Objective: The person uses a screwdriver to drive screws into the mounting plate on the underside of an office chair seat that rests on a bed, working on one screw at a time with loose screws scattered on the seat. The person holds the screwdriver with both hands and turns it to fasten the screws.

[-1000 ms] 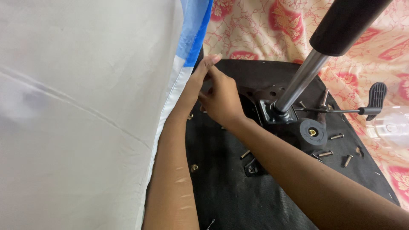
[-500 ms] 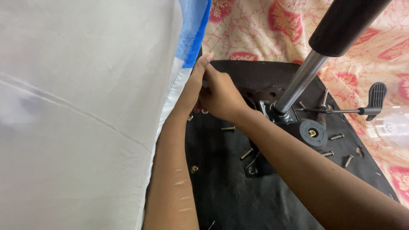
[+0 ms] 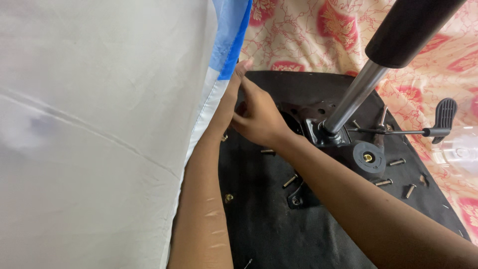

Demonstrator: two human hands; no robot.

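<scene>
An upturned black chair seat (image 3: 279,234) lies on a patterned cloth, with a metal mechanism plate (image 3: 311,114) bolted at its middle. My left hand (image 3: 233,97) lies along the seat's left edge with its fingers straight, partly behind white and blue fabric. My right hand (image 3: 260,118) is pressed against the left palm with its fingers bunched, just left of the plate. Whatever sits between the fingertips is hidden. A silver gas cylinder (image 3: 354,97) with a black sleeve (image 3: 408,30) rises out of the plate.
Loose bolts (image 3: 290,180) lie scattered on the seat underside, several near a round black knob (image 3: 368,157). A thin lever with a black paddle (image 3: 444,115) sticks out to the right. White and blue fabric (image 3: 99,134) fills the left half. The red floral cloth (image 3: 318,30) lies beneath.
Both hands have stayed together at the seat's left edge and shifted slightly left, away from the cylinder base. A bolt below the right wrist now shows.
</scene>
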